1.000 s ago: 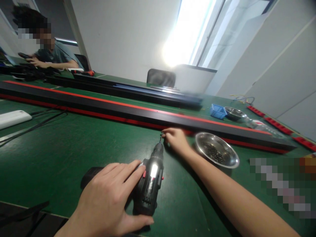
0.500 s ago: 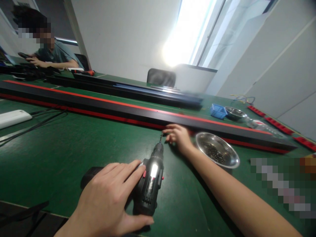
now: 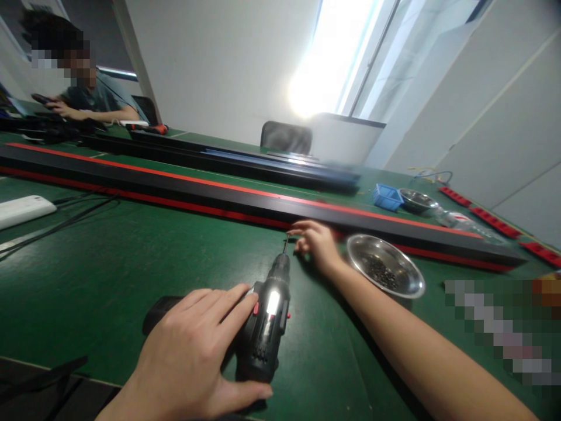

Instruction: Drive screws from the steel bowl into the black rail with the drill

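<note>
My left hand (image 3: 197, 345) is wrapped round a black cordless drill (image 3: 268, 327), which lies on its side on the green table with its battery end to the left. The slim bit (image 3: 286, 242) points away from me at the long black beam (image 3: 210, 196) with red edges. At the bit's tip, the curled fingers of my right hand (image 3: 316, 242) are pinched close to the beam's near red side. Whatever they pinch is too small to make out. Beside my right wrist sits a steel bowl (image 3: 405, 266) holding many small dark screws (image 3: 381, 272).
Further dark bars (image 3: 263, 166) lie behind the beam. A blue basket (image 3: 387, 197) and a second steel bowl (image 3: 416, 200) stand beyond its right part. A white device (image 3: 26, 210) with black cables is at left. Another person (image 3: 105, 96) sits at the far left.
Almost nothing differs. Both hands and the drill hold nearly the same place, with only a tiny shift around the bit's tip.
</note>
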A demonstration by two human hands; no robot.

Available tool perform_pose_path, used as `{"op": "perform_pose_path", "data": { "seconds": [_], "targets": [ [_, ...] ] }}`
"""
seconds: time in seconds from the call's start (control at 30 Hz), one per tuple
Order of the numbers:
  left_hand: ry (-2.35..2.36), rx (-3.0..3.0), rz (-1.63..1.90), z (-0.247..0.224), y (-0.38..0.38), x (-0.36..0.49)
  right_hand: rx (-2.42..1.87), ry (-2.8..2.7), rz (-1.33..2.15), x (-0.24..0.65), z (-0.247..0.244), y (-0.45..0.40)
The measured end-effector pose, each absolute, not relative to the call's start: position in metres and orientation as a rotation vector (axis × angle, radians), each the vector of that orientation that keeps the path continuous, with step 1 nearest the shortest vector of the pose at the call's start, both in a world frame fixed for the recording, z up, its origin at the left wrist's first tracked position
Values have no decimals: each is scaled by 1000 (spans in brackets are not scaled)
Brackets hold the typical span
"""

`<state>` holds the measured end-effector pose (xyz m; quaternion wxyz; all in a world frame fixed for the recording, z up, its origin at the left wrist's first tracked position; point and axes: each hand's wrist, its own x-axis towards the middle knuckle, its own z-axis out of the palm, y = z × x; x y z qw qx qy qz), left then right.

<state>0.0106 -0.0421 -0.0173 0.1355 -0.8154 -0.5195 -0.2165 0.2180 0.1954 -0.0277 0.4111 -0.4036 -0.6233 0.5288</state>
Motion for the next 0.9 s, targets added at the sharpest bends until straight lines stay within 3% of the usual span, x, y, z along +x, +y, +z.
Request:
{"op": "perform_pose_path", "data": {
  "seconds": [0.37, 0.7, 0.9],
  "targets": [
    [-1496, -2360, -644, -16, -42, 11, -1031, -1553, 1350, 218, -30, 197],
    [-1495, -2348, -653, -17, -42, 11, -876, -1194, 1623, 219, -29, 202],
    [-1491, -2349, -641, -17, -43, 11, -835, -1293, 1679, 223, -23, 197]
  ]
}}
